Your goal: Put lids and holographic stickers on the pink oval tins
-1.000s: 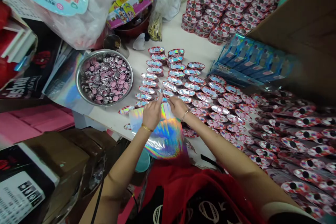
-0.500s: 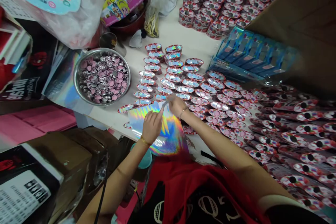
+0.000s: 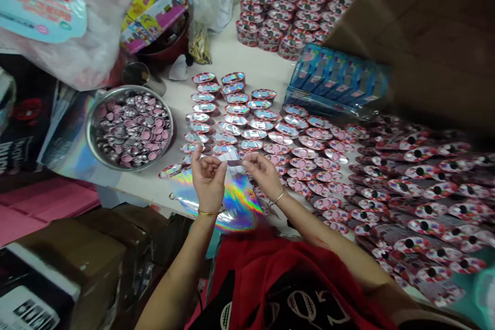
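Observation:
A thin, narrow strip [image 3: 234, 163], greyish and flat, is stretched between my two hands. My left hand [image 3: 209, 178] has its thumb at the strip's left end, with the index finger raised. At the other end, my right hand [image 3: 263, 172] pinches the strip between thumb and fingers. Under both hands lies a shiny rainbow holographic sheet [image 3: 235, 206] at the table's near edge. Just beyond my fingers stand rows of small oval boxes [image 3: 253, 134] with red patterned rims and silvery tops. Some boxes nearer the right carry pink round pieces [image 3: 302, 163] on top.
A steel bowl [image 3: 89, 139] of small pink and silver round pieces stands at left, near a metal cup [image 3: 137, 73]. Blue boxes [image 3: 332, 75] and stacked oval boxes [image 3: 268, 36] are behind. Many oval boxes with black dots [image 3: 425, 185] crowd the right. Cardboard boxes [image 3: 77, 252] sit lower left.
My hands have moved apart, and the strip now spans the gap between them. My left hand has turned, its index finger lifting. The whole view has shifted, so the table things appear farther left.

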`<state>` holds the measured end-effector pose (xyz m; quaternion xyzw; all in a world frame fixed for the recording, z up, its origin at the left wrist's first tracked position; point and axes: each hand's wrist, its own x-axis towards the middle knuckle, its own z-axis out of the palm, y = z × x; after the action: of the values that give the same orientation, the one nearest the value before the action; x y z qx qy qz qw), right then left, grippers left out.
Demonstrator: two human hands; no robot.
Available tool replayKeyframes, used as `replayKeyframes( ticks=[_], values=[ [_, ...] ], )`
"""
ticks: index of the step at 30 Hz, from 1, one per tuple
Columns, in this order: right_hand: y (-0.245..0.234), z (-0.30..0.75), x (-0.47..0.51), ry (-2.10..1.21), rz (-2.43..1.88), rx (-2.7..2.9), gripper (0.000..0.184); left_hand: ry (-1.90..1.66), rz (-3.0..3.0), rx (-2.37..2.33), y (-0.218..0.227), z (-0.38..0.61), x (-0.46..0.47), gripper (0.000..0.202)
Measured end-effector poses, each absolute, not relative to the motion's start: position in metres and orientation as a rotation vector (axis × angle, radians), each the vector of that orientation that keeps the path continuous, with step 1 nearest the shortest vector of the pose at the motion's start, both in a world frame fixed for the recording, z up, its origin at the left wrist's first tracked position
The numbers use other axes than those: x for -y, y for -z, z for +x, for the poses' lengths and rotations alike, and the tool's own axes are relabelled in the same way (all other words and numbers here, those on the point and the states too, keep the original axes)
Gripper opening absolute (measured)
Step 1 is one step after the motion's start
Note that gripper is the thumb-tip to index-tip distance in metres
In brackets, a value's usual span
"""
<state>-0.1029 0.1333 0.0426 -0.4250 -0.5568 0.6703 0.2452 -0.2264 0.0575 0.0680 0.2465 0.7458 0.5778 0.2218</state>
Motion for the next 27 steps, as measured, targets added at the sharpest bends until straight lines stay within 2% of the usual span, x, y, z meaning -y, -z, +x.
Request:
replayKeyframes(
  ticks=[3,10,14,23,27],
  values=[
    [-0.038,-0.091,-0.137,-1.748,-1.284,1.397,0.032,-1.546,0.689,-1.999,-0.053,-0.215,-0.075,0.07],
    [-0.014,-0.048,-0.195,-1.002,-1.547,1.813,0.024,-1.411,0.869,-1.92,-0.01,-0.187,-0.151,0.069],
    [0.0,-0.039,-0.218,-0.732,-1.698,2.009,0.024,-1.249,1.101,-2.016,0.01,-0.179,-0.185,0.07],
    [0.019,-0.042,-0.224,-0.551,-1.695,2.206,0.019,-0.86,1.37,-2.233,0.028,-0.175,-0.198,0.068],
    [0.022,-0.043,-0.224,-0.57,-1.705,2.131,0.037,-0.823,1.455,-2.323,0.028,-0.176,-0.199,0.058]
  ],
)
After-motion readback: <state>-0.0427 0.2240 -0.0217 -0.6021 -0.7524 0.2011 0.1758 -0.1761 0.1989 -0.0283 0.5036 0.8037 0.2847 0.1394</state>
